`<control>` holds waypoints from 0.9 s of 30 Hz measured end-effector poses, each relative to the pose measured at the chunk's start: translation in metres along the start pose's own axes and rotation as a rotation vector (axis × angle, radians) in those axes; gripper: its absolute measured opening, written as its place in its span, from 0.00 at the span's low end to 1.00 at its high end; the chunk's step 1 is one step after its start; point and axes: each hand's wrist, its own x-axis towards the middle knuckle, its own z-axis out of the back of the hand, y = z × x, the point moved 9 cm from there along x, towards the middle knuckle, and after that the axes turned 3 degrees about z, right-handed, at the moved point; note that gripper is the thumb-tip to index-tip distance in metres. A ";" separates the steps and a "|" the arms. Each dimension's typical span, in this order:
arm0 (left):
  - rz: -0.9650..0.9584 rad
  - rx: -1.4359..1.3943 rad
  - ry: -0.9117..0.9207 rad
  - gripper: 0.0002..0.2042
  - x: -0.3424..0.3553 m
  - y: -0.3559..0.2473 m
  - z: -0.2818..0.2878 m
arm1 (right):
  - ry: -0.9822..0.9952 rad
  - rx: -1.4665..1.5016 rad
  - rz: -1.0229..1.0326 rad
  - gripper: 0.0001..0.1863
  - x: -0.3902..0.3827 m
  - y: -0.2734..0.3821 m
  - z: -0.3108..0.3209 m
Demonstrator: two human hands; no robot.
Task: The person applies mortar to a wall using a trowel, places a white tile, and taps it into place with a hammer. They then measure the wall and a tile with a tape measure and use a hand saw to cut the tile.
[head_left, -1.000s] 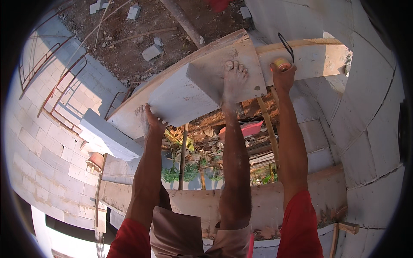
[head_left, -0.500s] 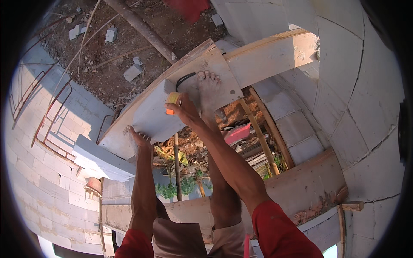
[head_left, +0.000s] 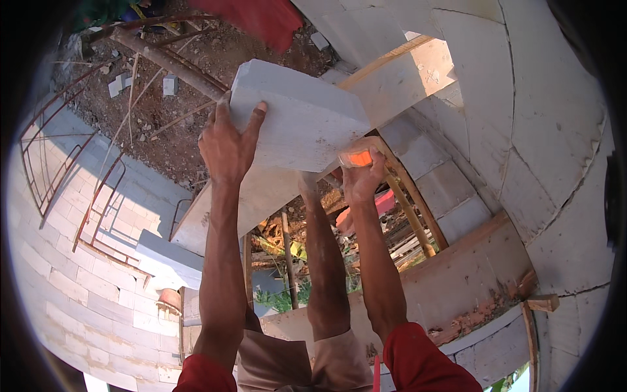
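Head view: the left hand (head_left: pixel 227 145) is gripping a grey block (head_left: pixel 300 117) by its left end; the right hand (head_left: pixel 362 181) is clutching an orange tape measure (head_left: pixel 356 159) beside the block's right end.

The pale block (head_left: pixel 307 114) conceals the foot beyond the bare ankle (head_left: pixel 309 187), along with part of the plank (head_left: pixel 268 196) behind it. Some fingertips of the left hand (head_left: pixel 228 144) disappear past the block's edge, and the orange tool (head_left: pixel 359 158) in the right hand (head_left: pixel 362 178) is blurred (its finer details are lost). Whether that hand touches the block cannot be told. The upper edge crops a smeared red cloth (head_left: pixel 268 23); the lower one cuts both red sleeves (head_left: pixel 421 359) and the shorts (head_left: pixel 274 362).
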 end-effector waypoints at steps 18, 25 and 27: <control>-0.286 -0.148 0.619 0.42 0.042 -0.084 -0.242 | -0.392 -0.155 -0.041 0.39 0.099 0.049 0.161; -0.227 -0.280 0.722 0.48 0.022 -0.040 -0.263 | -0.463 -0.252 0.045 0.41 0.072 0.055 0.146; -0.176 -0.274 0.741 0.50 0.003 -0.023 -0.247 | -0.476 -0.282 0.093 0.44 0.046 0.056 0.142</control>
